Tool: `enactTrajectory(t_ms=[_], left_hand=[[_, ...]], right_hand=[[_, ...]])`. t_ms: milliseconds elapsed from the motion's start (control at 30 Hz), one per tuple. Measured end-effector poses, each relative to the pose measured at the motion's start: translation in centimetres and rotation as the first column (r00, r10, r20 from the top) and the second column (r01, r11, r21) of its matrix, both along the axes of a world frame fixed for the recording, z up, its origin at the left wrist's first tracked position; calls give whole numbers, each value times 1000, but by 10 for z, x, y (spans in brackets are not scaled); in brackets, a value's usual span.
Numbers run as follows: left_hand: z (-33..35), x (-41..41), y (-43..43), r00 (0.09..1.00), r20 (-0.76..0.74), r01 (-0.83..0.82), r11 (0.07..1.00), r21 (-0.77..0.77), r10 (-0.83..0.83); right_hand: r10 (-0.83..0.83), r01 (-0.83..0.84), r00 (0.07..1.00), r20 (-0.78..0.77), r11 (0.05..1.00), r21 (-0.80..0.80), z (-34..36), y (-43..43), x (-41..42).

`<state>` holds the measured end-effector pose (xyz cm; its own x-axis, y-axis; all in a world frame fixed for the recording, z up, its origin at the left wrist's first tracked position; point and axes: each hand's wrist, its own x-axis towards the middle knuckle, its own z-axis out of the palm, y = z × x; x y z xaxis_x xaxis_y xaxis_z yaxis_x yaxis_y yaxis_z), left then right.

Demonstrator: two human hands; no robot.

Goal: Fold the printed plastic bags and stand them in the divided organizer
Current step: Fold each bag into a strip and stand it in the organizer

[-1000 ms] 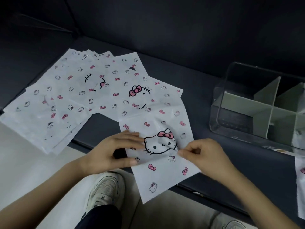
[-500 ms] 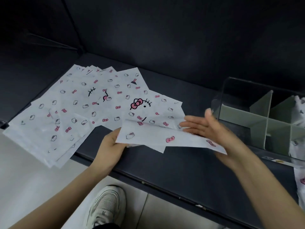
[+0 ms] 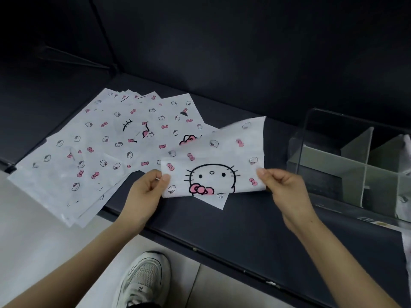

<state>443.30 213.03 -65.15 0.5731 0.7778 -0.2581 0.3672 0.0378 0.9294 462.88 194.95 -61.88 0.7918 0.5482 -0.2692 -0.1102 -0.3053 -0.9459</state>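
- Head view is showing a printed bag (image 3: 213,172) being held up just above the dark seat (image 3: 244,230), between the spread of flat bags and the organizer.
- It is lying folded over on itself: the near flap is facing the camera with a large cat face and pink bow printed upside down, while the far part is rising behind it, slightly blurred.
- One corner of the bag is poking out below the near flap.
- The left hand (image 3: 146,194) is pinching the bag's left edge between thumb and curled fingers.
- The right hand (image 3: 282,187) is pinching the right edge in the same way, thumb on the near face.
- A fanned pile of flat bags (image 3: 106,152) is lying to the left on the seat, overlapping one another, with its near edge hanging over the seat's front.
- The held bag is overlapping the pile's right end from the camera's angle; whether they are touching cannot be told.
- The organizer (image 3: 347,165) is standing on the seat to the right, clear-walled, with grey dividers (image 3: 367,165) crossing inside.
- White printed plastic (image 3: 405,152) is showing in a compartment at the frame's right edge, mostly cut off.
- A white sneaker (image 3: 144,278) is resting on the pale floor (image 3: 33,241) below the seat's front edge.
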Motion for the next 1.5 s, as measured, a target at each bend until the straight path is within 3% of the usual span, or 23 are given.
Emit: enactTrajectory(t_ms=[167, 300, 400, 500, 600, 767, 1167, 1233, 1300, 1333, 1367, 1500], left_hand=[[0, -8, -3, 990, -132, 69, 981, 179, -46], [2, -11, -11, 965, -264, 93, 930, 356, 5], [5, -10, -12, 930, -363, 205, 727, 655, 65], [2, -2, -16, 936, -347, 332, 493, 804, -64], [-6, 13, -26, 867, -446, 498, 416, 761, -221], [-32, 21, -30, 725, -635, 684, 395, 614, -268], [-40, 19, -33, 744, -640, 657, 391, 645, -194], [-40, 18, -34, 732, -656, 668, 386, 636, -185], [-40, 19, -34, 726, -665, 673, 382, 633, -178], [-41, 19, -34, 724, -668, 675, 380, 632, -176], [-41, 19, -35, 723, -669, 675, 380, 632, -173], [-42, 18, -35, 731, -660, 668, 382, 639, -174]], right_hand=[[111, -13, 973, 205, 905, -426, -26, -12, -12], [210, -8, 935, 285, 817, -577, -19, -10, -23], [258, -19, 917, 305, 790, -612, -20, -9, -22], [266, -21, 909, 320, 797, -603, -21, -11, -22], [269, -21, 904, 334, 805, -592, -20, -9, -20], [246, 5, 914, 323, 788, -615, -19, -2, -14], [284, -18, 919, 274, 724, -690, -22, 2, -7], [327, 101, 836, 440, 697, -710, -23, 2, -13], [397, 290, 541, 742, 740, -607, -31, -2, -24], [415, 301, 433, 800, 770, -563, -35, -1, -34], [442, 256, 404, 801, 785, -563, -39, 1, -43], [556, 65, 467, 688, 754, -654, -61, 3, -65]])
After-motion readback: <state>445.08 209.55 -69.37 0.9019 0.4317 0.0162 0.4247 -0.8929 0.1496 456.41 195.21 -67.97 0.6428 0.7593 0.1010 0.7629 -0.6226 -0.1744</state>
